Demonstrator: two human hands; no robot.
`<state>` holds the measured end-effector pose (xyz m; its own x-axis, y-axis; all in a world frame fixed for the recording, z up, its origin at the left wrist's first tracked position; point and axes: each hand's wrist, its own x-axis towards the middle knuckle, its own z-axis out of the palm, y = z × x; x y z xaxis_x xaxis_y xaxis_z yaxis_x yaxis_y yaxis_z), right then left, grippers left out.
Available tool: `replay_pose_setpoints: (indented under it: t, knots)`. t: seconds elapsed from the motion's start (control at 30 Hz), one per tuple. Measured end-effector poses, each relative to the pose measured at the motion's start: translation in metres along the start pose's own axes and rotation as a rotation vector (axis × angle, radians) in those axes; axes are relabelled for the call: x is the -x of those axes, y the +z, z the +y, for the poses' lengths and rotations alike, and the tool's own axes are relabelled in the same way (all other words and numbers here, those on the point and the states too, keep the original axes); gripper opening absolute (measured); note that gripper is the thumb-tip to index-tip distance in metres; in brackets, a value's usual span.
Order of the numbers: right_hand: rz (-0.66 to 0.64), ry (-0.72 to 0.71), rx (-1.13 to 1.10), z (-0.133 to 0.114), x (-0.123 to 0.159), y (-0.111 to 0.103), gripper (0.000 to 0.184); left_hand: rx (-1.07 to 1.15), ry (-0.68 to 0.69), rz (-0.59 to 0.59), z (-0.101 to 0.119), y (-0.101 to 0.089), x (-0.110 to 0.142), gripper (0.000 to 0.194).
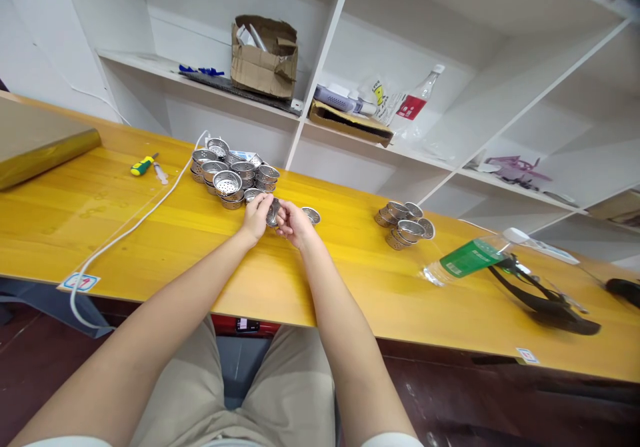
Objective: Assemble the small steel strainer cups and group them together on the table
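Observation:
Between my two hands, just above the table, is a small perforated metal strainer cup (273,213), tilted on its side. My left hand (257,217) grips its left edge with the fingers closed. On the other side my right hand (294,223) has its fingers curled against the cup. A pile of similar strainer cups (228,184), many stacked, stands just beyond my left hand. Another single strainer cup (311,215) sits on the table right behind my right hand. Farther right is a smaller group of stacked cups (410,229).
A green-labelled bottle (470,258) lies tilted at the right beside a black visor-like item (545,303). On the left are a screwdriver (143,165), a small syringe (161,173) and a white cable (145,217) crossing the table edge. White shelves (200,73) hold a torn cardboard box (265,67).

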<state>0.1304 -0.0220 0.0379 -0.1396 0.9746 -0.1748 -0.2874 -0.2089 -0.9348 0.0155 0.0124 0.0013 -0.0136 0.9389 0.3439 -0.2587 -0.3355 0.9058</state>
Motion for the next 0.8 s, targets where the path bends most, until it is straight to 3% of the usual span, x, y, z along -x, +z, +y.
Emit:
replay_pose_setpoints:
  t: [0.13,0.33,0.5,0.57,0.63,0.7,0.8]
  knots:
    - [0.082,-0.121,0.112,0.006,-0.005,0.0,0.044,0.039,-0.033,-0.009,-0.002,-0.001,-0.004,0.041]
    - [0.47,-0.539,0.559,0.011,-0.008,-0.007,0.029,0.141,-0.134,0.019,-0.003,0.0,-0.003,0.045]
    - [0.414,-0.469,0.647,0.015,-0.015,-0.019,0.02,0.221,-0.33,-0.086,-0.004,0.003,-0.003,0.06]
    - [0.451,-0.436,0.607,0.014,-0.016,-0.024,0.017,0.229,-0.364,-0.111,-0.007,0.001,-0.005,0.068]
    - [0.514,-0.41,0.529,0.01,-0.015,-0.028,0.018,0.139,-0.336,-0.072,-0.011,-0.003,-0.006,0.068]
    - [0.555,-0.395,0.433,0.005,-0.013,-0.03,0.023,-0.084,-0.221,-0.044,-0.013,-0.007,-0.004,0.061]
    - [0.577,-0.381,0.314,0.002,-0.015,-0.028,0.029,-0.625,0.012,-0.168,-0.012,-0.013,0.004,0.046]
